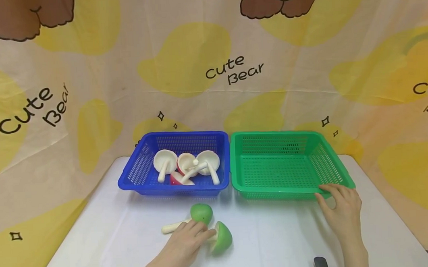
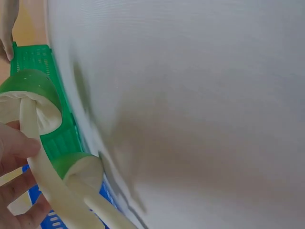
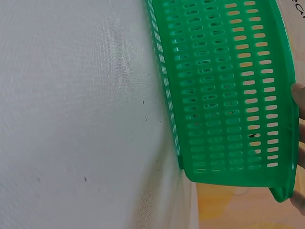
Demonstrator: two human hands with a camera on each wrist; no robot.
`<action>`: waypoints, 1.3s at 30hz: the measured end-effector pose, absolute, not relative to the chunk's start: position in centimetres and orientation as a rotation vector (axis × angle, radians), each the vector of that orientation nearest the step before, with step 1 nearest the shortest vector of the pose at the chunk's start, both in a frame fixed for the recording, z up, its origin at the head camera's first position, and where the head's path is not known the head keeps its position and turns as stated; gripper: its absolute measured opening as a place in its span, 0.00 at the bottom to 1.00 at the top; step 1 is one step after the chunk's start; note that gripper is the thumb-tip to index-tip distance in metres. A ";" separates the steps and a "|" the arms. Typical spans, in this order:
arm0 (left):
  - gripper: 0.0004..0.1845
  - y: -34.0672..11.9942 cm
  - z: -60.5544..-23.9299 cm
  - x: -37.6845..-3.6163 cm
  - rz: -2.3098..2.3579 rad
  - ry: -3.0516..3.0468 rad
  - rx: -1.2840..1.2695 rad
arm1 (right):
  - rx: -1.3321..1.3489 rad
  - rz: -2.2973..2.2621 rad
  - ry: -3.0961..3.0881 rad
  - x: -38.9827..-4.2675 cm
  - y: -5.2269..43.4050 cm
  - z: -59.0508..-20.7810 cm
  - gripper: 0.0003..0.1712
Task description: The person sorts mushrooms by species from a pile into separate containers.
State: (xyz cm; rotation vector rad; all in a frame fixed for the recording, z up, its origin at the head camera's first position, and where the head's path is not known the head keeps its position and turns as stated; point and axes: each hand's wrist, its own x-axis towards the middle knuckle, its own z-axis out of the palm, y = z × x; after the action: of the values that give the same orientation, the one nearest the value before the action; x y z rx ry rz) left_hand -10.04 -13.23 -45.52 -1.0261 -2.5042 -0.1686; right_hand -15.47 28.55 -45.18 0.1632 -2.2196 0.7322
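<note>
From where I sit, the blue basket (image 1: 143,169) at the left holds several toy mushrooms (image 1: 186,167), white and red-capped, piled loosely with stems crossing. In front of it, on the white table (image 1: 107,244), lie two green-capped toy mushrooms (image 1: 219,237), one cap (image 1: 201,213) just behind my left hand (image 1: 185,244) and the other at its fingertips. That hand has its fingers curled over the stems, which the left wrist view confirms: two pale stems pass under the fingers (image 2: 14,148). I judge the grip shallow; taking both at once by the stems, one could roll free and tumble off the table's near edge, since the caps are round and heavy against thin stems. Further right, the green basket (image 1: 285,174) stands empty, touching the blue one. My right hand (image 1: 339,207) rests with fingers bent on its near right corner rim, and pressing there could tip or skid the light basket.
</note>
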 end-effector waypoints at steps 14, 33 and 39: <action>0.25 -10.1 -44.0 -11.5 -0.245 -2.353 -1.061 | 0.141 0.751 -2.222 -15.3 28.6 -45.2 0.16; 0.27 -6.0 -40.3 -15.3 -0.278 -2.321 -1.100 | 0.156 0.748 -2.205 -15.4 28.3 -45.3 0.16; 0.24 -5.0 -39.3 -16.8 -0.285 -2.349 -1.135 | 0.145 0.747 -2.210 -15.4 28.2 -45.2 0.17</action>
State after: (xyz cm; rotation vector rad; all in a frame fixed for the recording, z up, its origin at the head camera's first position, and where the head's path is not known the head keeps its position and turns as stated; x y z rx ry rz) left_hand -16.78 -4.98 -39.27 -1.1347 -2.3487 -0.2849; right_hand -15.36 28.21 -45.24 0.1452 -2.2100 0.7469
